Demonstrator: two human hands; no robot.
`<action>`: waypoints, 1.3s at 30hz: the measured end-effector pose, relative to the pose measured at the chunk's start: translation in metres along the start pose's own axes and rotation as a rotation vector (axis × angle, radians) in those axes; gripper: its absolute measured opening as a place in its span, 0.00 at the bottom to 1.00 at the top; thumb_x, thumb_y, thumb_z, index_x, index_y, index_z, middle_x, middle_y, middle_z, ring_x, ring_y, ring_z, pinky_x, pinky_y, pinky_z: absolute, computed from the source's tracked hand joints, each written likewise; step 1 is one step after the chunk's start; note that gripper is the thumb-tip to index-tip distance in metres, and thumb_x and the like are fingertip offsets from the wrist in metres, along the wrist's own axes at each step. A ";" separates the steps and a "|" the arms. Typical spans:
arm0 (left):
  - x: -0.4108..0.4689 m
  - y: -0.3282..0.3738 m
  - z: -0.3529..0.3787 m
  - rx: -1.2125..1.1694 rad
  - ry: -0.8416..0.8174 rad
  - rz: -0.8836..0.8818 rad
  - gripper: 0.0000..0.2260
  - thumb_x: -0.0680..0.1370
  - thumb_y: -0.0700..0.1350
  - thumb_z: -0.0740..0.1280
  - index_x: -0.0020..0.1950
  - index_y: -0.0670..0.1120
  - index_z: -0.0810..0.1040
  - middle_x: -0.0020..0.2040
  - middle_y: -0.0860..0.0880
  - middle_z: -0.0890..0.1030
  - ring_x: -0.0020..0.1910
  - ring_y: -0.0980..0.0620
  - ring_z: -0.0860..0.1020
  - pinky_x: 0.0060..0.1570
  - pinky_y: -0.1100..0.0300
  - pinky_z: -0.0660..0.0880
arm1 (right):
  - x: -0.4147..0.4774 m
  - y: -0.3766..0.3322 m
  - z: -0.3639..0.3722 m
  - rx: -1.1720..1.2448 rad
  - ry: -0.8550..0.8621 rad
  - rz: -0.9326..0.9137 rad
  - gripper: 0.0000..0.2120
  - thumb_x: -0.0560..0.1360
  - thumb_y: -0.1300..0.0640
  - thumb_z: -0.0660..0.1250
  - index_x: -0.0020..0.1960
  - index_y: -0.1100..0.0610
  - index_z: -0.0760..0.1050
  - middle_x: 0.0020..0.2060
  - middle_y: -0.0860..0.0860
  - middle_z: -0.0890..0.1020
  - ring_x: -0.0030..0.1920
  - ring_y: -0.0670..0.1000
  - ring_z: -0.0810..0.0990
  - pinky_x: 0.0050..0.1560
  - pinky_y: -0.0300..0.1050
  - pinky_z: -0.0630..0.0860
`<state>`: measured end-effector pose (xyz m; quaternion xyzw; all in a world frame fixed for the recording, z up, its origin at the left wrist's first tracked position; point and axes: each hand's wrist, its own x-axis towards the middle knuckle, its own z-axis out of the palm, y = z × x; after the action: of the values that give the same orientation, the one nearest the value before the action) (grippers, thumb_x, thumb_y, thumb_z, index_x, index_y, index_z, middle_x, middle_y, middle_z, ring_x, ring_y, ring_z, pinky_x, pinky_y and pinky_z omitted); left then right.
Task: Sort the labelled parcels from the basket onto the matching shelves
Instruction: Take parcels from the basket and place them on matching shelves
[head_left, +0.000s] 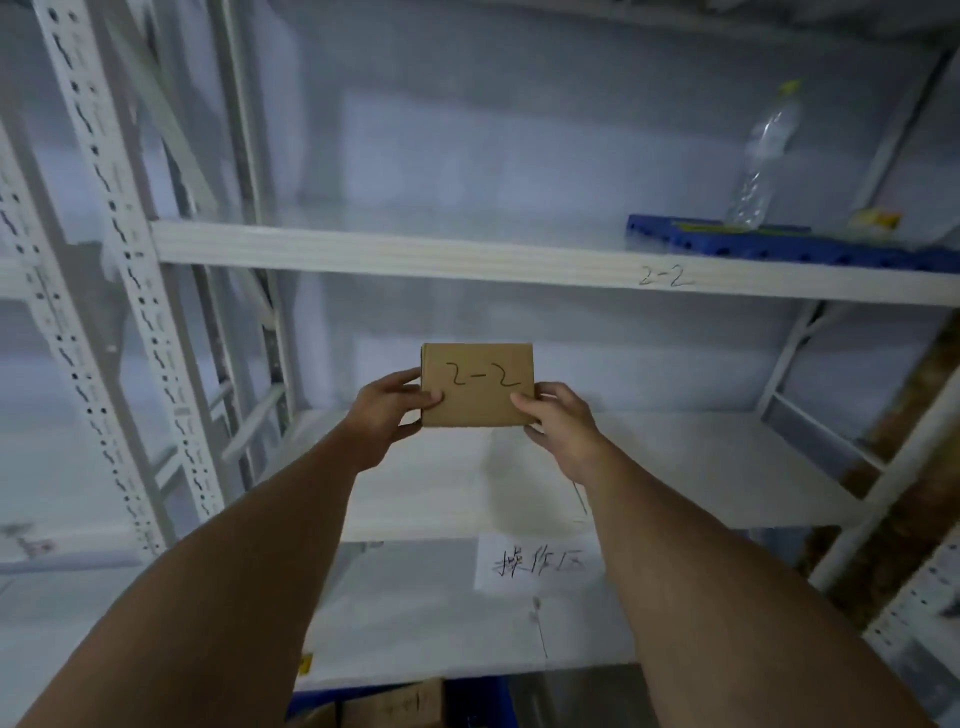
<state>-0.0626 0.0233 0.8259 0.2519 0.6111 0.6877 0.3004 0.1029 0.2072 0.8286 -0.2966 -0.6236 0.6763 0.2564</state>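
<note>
While left hand (387, 410), right hand (558, 421) grip parcel (478, 384) | basket (478, 701) seemingly cropped below

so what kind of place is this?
Probably a stockroom or parcel-sorting area: white slotted metal racking, a shelf beam hand-marked 2-2, and a cardboard parcel labelled 2-2 held between the left hand and the right hand.

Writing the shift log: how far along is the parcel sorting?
Done: no parcel visible on these shelves. In hand: the left hand and right hand grip the brown cardboard box marked 2-2, below the white shelf beam marked 2-2. Left: setting it there, then the other cardboard boxes at the bottom edge.
</note>
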 end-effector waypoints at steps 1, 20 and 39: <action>-0.002 0.014 0.002 0.000 0.008 0.030 0.23 0.73 0.40 0.77 0.67 0.51 0.80 0.59 0.46 0.85 0.62 0.46 0.81 0.63 0.47 0.76 | -0.004 -0.015 0.002 -0.011 0.023 -0.034 0.16 0.76 0.59 0.77 0.60 0.58 0.77 0.57 0.53 0.83 0.58 0.50 0.82 0.65 0.49 0.78; -0.039 0.100 0.182 -0.063 -0.426 0.166 0.25 0.74 0.36 0.75 0.70 0.47 0.79 0.55 0.45 0.86 0.55 0.47 0.83 0.48 0.56 0.80 | -0.149 -0.121 -0.139 -0.327 0.677 -0.271 0.11 0.68 0.52 0.81 0.45 0.50 0.80 0.47 0.50 0.87 0.52 0.53 0.85 0.60 0.59 0.81; -0.184 0.159 0.587 -0.271 -0.949 0.325 0.25 0.78 0.34 0.71 0.75 0.43 0.72 0.50 0.49 0.83 0.48 0.52 0.82 0.44 0.63 0.81 | -0.407 -0.220 -0.396 -0.445 1.358 -0.535 0.13 0.74 0.60 0.76 0.57 0.55 0.80 0.49 0.45 0.82 0.52 0.49 0.81 0.54 0.44 0.76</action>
<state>0.4670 0.2836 1.0618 0.5865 0.2660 0.6085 0.4636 0.6652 0.2096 1.0624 -0.5308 -0.5014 0.1186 0.6728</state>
